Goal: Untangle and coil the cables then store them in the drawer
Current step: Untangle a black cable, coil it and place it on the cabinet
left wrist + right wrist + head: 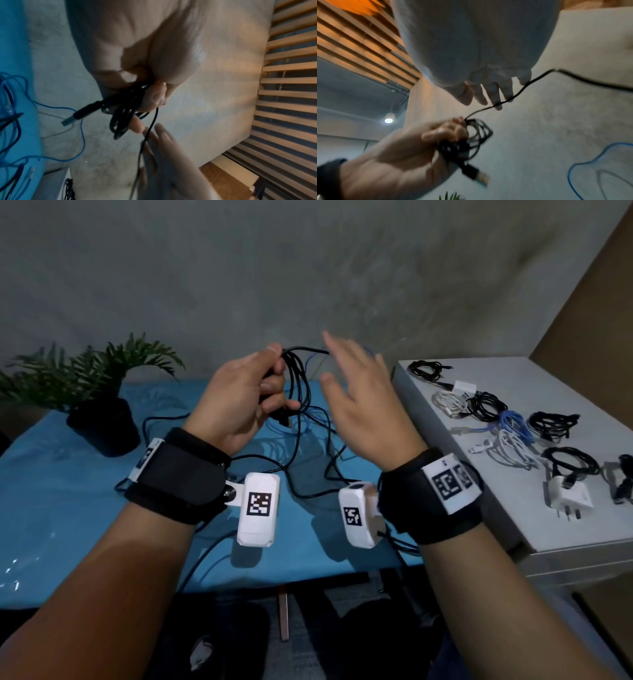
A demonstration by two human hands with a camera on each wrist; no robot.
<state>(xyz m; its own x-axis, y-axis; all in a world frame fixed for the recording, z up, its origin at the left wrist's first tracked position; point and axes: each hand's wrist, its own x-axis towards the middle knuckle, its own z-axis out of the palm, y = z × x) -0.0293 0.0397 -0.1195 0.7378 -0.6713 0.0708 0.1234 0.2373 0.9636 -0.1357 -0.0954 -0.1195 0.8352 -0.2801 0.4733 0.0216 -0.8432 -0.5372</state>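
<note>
My left hand (263,392) is raised over the blue table (61,498) and grips a coil of black cable (296,378). The coil (122,119) hangs from its thumb and fingers, and a USB plug (80,115) sticks out of it. One loose strand (523,85) runs from the coil (471,140) across the straight, spread fingers (496,97) of my right hand (352,385), just right of the left. The rest of the black cable trails down onto the table, tangled with a thin blue cable (317,419).
A potted fern (99,409) stands at the table's back left. To the right, a white cabinet top (534,529) carries several coiled black, white and blue cables (486,407) and a white charger (568,496). A grey wall is close behind.
</note>
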